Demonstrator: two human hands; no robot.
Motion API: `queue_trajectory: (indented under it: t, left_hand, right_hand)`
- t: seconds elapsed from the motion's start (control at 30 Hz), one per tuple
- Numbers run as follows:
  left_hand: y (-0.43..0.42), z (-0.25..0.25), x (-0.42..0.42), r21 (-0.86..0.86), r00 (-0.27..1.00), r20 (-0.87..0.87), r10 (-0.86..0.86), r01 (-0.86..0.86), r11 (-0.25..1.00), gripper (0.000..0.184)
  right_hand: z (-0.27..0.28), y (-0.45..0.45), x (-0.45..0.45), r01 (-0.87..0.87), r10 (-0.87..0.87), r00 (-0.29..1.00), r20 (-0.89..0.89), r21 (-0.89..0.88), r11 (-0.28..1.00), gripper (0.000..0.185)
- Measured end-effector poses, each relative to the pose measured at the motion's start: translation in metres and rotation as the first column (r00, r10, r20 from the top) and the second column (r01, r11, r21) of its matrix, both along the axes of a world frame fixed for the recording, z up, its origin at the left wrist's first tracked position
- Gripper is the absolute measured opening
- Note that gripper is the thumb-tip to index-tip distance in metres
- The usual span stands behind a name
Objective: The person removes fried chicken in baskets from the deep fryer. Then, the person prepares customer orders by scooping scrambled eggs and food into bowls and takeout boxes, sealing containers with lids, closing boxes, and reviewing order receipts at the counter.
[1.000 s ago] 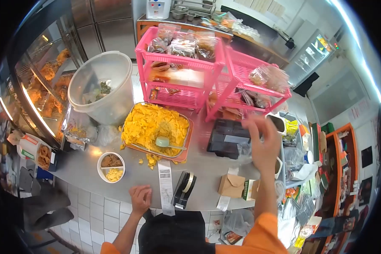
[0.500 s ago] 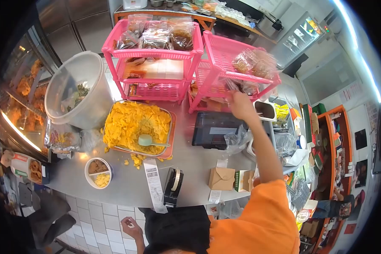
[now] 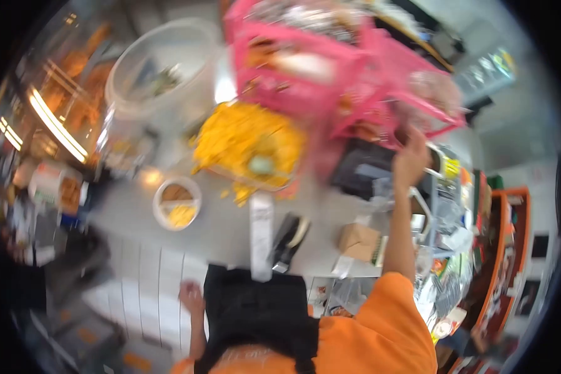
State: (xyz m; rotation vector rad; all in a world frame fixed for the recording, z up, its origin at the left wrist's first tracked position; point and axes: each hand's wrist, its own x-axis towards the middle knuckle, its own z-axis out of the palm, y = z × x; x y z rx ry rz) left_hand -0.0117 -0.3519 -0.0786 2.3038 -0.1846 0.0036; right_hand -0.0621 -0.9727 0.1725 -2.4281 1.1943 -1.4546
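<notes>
Motion blurs the view. My right hand [image 3: 410, 161] reaches to the front of the right pink rack [image 3: 439, 116], above the black device [image 3: 363, 169]; a dark item seems to be at its fingertips, too smeared to name. Low beside the black apron, my left hand [image 3: 191, 293] hangs off the counter, its fingers smeared. The tray of yellow chips [image 3: 246, 143] holds a pale green scoop [image 3: 261, 164]. A round two-part bowl [image 3: 177, 203] sits left of the receipt strip [image 3: 262, 234] and tape dispenser [image 3: 290, 242].
A brown box [image 3: 359, 242] lies near the counter's front edge. The tall clear bucket [image 3: 162, 68] stands behind at the left, beside a lit food display [image 3: 59, 124]. A larger pink rack [image 3: 293, 81] holds bagged items. Stacked supplies fill the right side.
The whole view has shifted, with the counter items now further right and higher. My right hand is still at the right rack. My left hand stays low beside the apron.
</notes>
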Motion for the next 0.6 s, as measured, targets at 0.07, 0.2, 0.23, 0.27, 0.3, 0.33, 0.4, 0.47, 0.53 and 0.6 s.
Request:
queue_trajectory:
  t: [0.07,0.2,0.23,0.27,0.3,0.33,0.4,0.47,0.53,0.6]
  left_hand:
    - [-0.004,0.023,0.027,0.016,0.997,0.001,-0.075,0.075,0.997,0.011]
    - [-0.027,0.058,0.097,-0.467,0.982,-0.19,-0.004,-0.086,0.88,0.009]
    - [-0.033,0.064,0.12,-0.49,0.985,-0.17,-0.037,-0.052,0.87,0.009]
    - [-0.036,0.07,0.138,-0.52,0.986,-0.154,-0.067,-0.024,0.854,0.009]
    - [-0.039,0.076,0.155,-0.534,0.984,-0.162,-0.071,-0.027,0.845,0.009]
    - [-0.043,0.082,0.172,-0.518,0.988,-0.065,-0.139,0.086,0.851,0.007]
    - [-0.05,0.105,0.202,-0.495,0.974,0.036,-0.226,0.213,0.842,0.006]
    - [-0.068,0.133,0.221,-0.23,0.839,0.341,-0.424,0.512,0.827,0.012]
    - [-0.084,0.138,0.232,-0.122,0.726,0.437,-0.531,0.633,0.765,0.023]
    - [-0.095,0.128,0.23,0.023,0.6,0.396,-0.695,0.75,0.661,0.024]
  right_hand:
    - [0.011,0.076,-0.002,-0.374,0.221,0.922,0.317,0.589,0.716,0.036]
    - [-0.019,0.259,0.038,-0.449,0.427,0.809,0.405,0.894,0.002,0.031]
    - [-0.03,0.297,0.061,-0.428,0.417,0.811,0.411,0.902,-0.058,0.025]
    - [-0.045,0.331,0.085,-0.472,0.415,0.796,0.441,0.881,-0.03,0.023]
    - [-0.048,0.357,0.109,-0.481,0.426,0.8,0.423,0.876,0.034,0.021]
    - [-0.062,0.37,0.13,-0.551,0.571,0.738,0.36,0.81,0.202,0.02]
    - [-0.102,0.383,0.165,-0.647,0.732,0.656,0.186,0.637,0.418,0.02]
    - [-0.126,0.39,0.18,-0.656,0.744,0.661,0.095,0.555,0.512,0.02]
    - [-0.132,0.391,0.183,-0.602,0.714,0.677,-0.179,0.423,0.677,0.022]
    - [-0.133,0.395,0.179,-0.558,0.7,0.646,-0.304,0.439,0.705,0.025]
